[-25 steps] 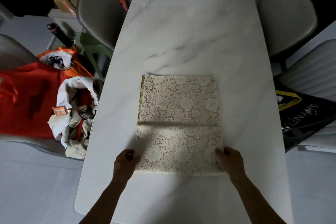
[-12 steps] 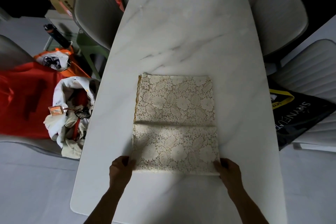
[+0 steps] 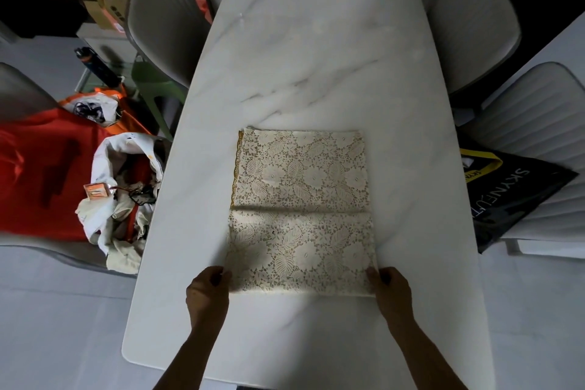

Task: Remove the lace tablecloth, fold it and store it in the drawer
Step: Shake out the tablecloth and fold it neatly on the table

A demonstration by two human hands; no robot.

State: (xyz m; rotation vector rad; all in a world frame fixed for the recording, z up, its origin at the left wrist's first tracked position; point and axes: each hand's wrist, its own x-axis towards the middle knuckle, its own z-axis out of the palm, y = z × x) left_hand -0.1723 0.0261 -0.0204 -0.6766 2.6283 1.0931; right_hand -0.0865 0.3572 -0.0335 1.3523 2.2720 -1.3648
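The cream lace tablecloth lies folded into a rectangle on the white marble table, with a crease across its middle and a gold scalloped edge on its left side. My left hand pinches the near left corner of the cloth. My right hand pinches the near right corner. The near edge lies flat on the table. No drawer is in view.
Grey chairs stand at the far left, far right and right. A black bag lies on the right chair. On the left are a white bag of clutter and red fabric.
Both hands have slid back along the cloth's side edges toward me and now sit at its near corners. The cloth has not changed shape.
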